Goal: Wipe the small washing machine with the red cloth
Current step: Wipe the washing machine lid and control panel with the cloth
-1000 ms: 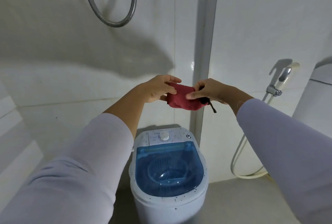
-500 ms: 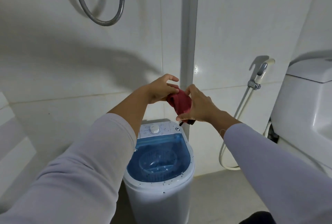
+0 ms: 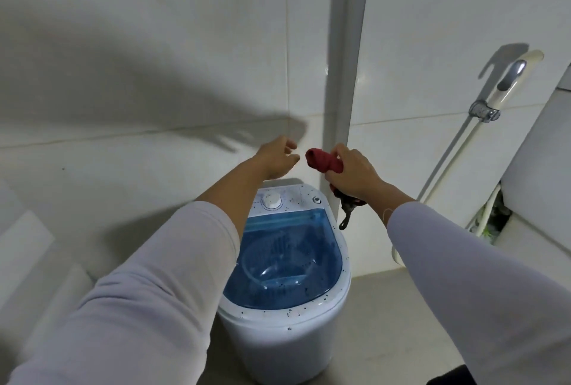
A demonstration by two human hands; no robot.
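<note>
While no wiping contact shows, progress judged nil.
Red cloth: bunched in a wad, held in the air above the machine's 1 o'clock rim, clear of it; dark loop dangling below the fist.
Right hand: fingers clenched round the cloth.
Left hand: at 9 o'clock of the cloth, just beside it, not touching; fingers loosely curled, grasping nothing.
Small washing machine: on the floor below both hands; blue lid closed; dark specks across the white rim and control panel.
Done: cloth in hand.
Left: every surface, lid, panel, rim, body.
</note>
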